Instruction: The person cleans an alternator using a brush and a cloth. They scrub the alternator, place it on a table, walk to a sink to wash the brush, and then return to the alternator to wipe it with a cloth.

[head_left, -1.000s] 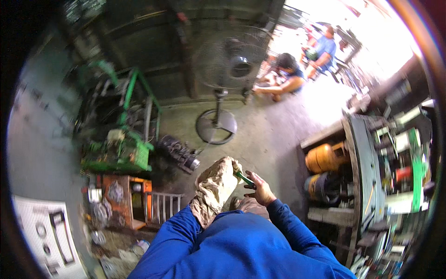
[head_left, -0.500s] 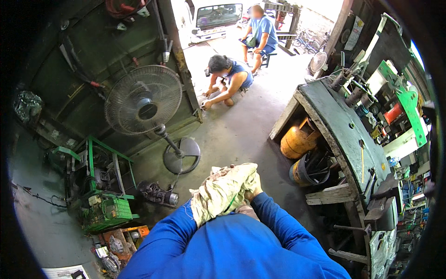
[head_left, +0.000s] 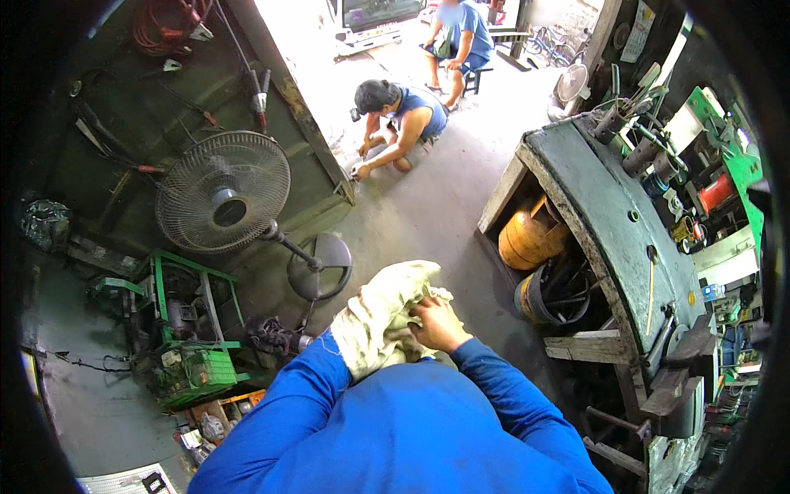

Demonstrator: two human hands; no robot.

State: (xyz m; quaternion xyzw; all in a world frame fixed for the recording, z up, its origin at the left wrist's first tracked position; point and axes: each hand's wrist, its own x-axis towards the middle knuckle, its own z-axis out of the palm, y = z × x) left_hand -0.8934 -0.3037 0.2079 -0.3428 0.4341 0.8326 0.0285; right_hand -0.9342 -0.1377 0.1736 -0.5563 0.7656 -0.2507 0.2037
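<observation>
A crumpled cream-coloured cloth [head_left: 374,329] is bunched in front of my body and covers my left hand and wrist. Only the blue sleeve of that arm shows, so the fingers beneath stay hidden. My right hand [head_left: 440,323] is at the cloth's right side, its fingers curled into the folds and gripping them. One end of the cloth sticks up beyond the fingers, toward the fan base.
Ahead, a person [head_left: 403,123] squats on the floor, and another [head_left: 461,45] sits behind. A pedestal fan [head_left: 222,191] stands left, above a green metal frame [head_left: 197,370]. To the right is a workbench [head_left: 609,189] with an orange gas cylinder [head_left: 531,235] and a bucket [head_left: 539,296] underneath.
My right hand has come up from beside the cloth onto its folds and now shows more fully. The cloth has been bunched up higher. The view has shifted slightly.
</observation>
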